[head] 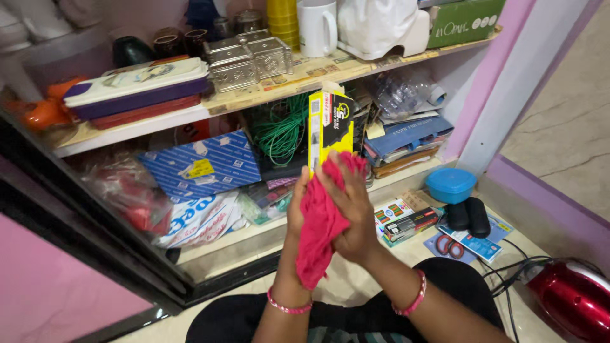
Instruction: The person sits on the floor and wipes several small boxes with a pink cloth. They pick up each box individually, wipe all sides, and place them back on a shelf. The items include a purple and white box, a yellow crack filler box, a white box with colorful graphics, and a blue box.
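Both hands raised in front of open shelf unit, pressed together around a crumpled red-pink cloth (321, 222) that hangs down between the palms toward the wrists; left hand (296, 206) behind the cloth, fingers closed against it, right hand (351, 213) over the front, fingers curled and clamping cloth; same grip also pins the lower end of a tall yellow and black cardboard box (330, 127) standing upright above the fingertips, cloth wrapped at its base; exactly which hand carries the box cannot tell, it sits between both. Pink bead bracelet on each wrist. Box is in front of the middle shelf, just ahead of a coil of green wire (279, 130). Top shelf has two silver embossed metal boxes (249, 58) and a white ceramic mug (317, 26). On floor right of the hands a round blue plastic lidded container (450, 184), a black oval case (468, 216) next to it, red rounded appliance (572, 297) at far right with black cable
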